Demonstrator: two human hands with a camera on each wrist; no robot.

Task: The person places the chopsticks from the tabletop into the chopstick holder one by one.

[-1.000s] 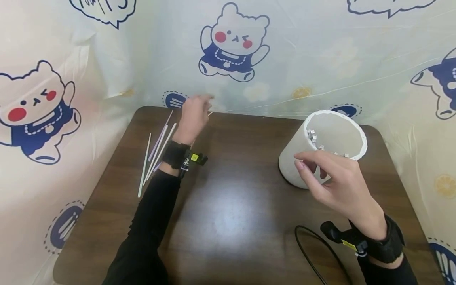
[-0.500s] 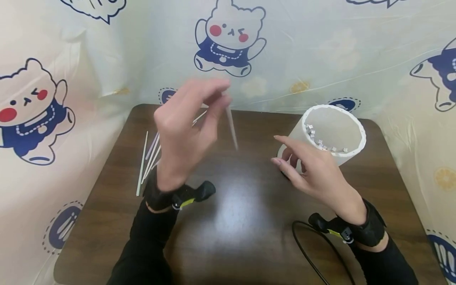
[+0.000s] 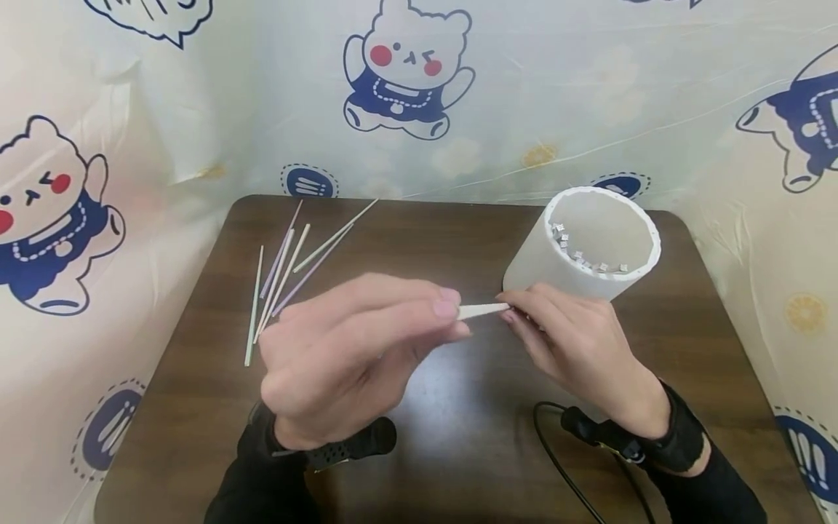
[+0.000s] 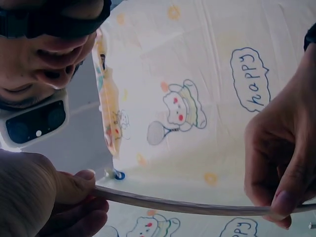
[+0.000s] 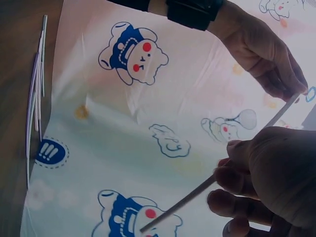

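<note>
A thin pale strip (image 3: pixel 483 311) spans the gap between both hands, raised over the table. My left hand (image 3: pixel 353 356) pinches one end between thumb and fingertips. Further along, my right hand (image 3: pixel 583 335) pinches it between thumb and index finger, beside the white bucket. In the left wrist view the strip (image 4: pixel 173 204) bows slightly. The right wrist view shows its free end (image 5: pixel 182 206) jutting out past the right hand. Several similar strips (image 3: pixel 281 280), in pale green, lilac and cream, lie loosely fanned on the table's left side.
The white bucket (image 3: pixel 533 262) stands at the back right; small silvery pieces (image 3: pixel 576 256) show along its inner wall. A black cable (image 3: pixel 556 455) loops on the brown table (image 3: pixel 445 451) at front right. Printed sheeting (image 3: pixel 511 87) closes off the back and sides.
My left hand has come back from the loose strips toward me, bringing one pale strip. My right hand has moved slightly left and down from the bucket's rim and now pinches that strip.
</note>
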